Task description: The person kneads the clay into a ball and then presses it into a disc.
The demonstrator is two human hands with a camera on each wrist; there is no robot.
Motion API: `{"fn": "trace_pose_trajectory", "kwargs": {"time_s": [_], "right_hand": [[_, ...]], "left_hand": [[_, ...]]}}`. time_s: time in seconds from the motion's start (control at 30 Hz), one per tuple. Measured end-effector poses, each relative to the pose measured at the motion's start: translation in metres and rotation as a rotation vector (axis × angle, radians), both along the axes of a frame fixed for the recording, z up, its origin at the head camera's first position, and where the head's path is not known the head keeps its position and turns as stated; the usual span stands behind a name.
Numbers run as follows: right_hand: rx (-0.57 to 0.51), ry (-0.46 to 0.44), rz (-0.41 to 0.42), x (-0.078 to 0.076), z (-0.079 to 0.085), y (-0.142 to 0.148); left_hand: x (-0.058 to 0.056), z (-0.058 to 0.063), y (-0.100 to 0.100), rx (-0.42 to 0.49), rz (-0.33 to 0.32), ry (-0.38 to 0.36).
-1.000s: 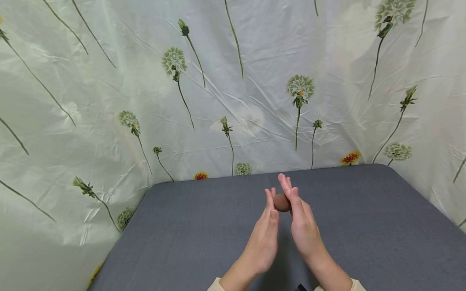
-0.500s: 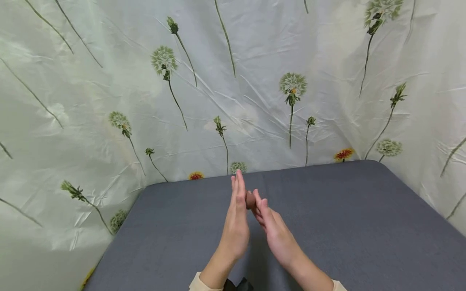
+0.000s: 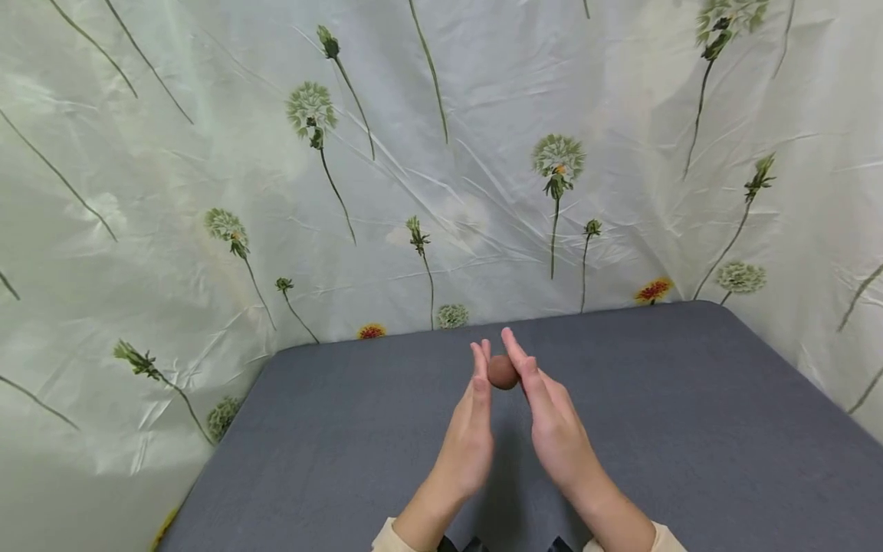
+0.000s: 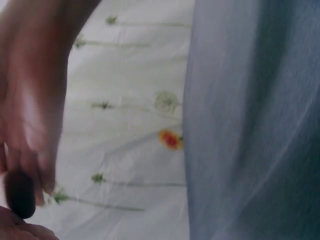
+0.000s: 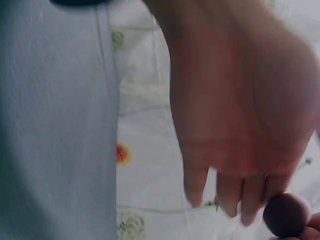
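Note:
A small smooth brown ball (image 3: 503, 372), its material not clear, sits between the fingers of my two hands, above the table. My left hand (image 3: 462, 445) touches it from the left with straight fingers. From the other side, my right hand (image 3: 562, 433) presses it with fingers extended and slanting over it. The palms stand apart below the ball. In the left wrist view the ball (image 4: 20, 195) looks dark, between the right hand (image 4: 35, 100) and left fingertips at the corner. The right wrist view shows the left palm (image 5: 240, 100) with the ball (image 5: 287, 215) by its fingertips.
Under the hands lies a dark grey padded table (image 3: 331, 437) with rounded corners. A pale curtain (image 3: 386, 138) printed with dandelions hangs behind it and along its sides. Dark straps show near both wrists.
The hands first shift left in view, with the left fingertips farther forward, then back slightly right. Now the right fingertips reach higher again, and the ball shows more fully between them.

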State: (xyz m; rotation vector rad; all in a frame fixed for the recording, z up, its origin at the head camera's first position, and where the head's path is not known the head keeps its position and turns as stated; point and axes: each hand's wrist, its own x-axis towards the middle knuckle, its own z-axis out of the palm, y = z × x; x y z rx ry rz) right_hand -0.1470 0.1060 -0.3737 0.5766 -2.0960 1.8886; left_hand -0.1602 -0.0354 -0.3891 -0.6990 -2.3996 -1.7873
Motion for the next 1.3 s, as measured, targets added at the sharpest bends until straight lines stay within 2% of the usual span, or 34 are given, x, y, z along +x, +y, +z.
{"fn": "trace_pose_trajectory", "kwargs": {"time_s": [0.1,0.2,0.33,0.43,0.57,0.7,0.8,0.97,1.1,1.3], "right_hand": [[-0.059,-0.057,0.025,-0.005,0.002,0.007],[-0.097,-0.141,0.097,-0.009,0.0,0.006],[-0.072,-0.205,0.2,-0.009,-0.008,-0.009],[-0.04,-0.214,0.237,-0.003,-0.012,-0.022],[0.013,-0.203,0.217,0.007,-0.012,-0.032],[0.063,-0.191,0.143,0.012,-0.008,-0.03],[0.08,-0.174,0.087,0.011,-0.005,-0.023],[0.064,-0.09,0.056,0.003,0.0,-0.009],[0.056,-0.064,0.066,-0.006,-0.001,-0.002],[0.106,-0.028,0.053,-0.013,-0.006,0.0]], "left_hand": [[0.011,0.002,0.006,-0.049,-0.04,0.015],[0.018,0.008,0.007,-0.077,-0.042,0.072],[0.017,0.018,0.0,-0.104,0.034,0.203],[0.008,0.022,-0.01,-0.097,0.109,0.244],[-0.007,0.02,-0.023,-0.03,0.153,0.178],[-0.014,0.014,-0.027,0.013,0.139,0.103],[-0.014,0.012,-0.023,0.004,0.128,0.059],[-0.01,0.01,-0.018,-0.056,0.075,-0.014],[-0.008,0.011,-0.021,-0.114,0.034,-0.025],[-0.009,0.016,-0.03,-0.135,0.013,-0.02]]}}
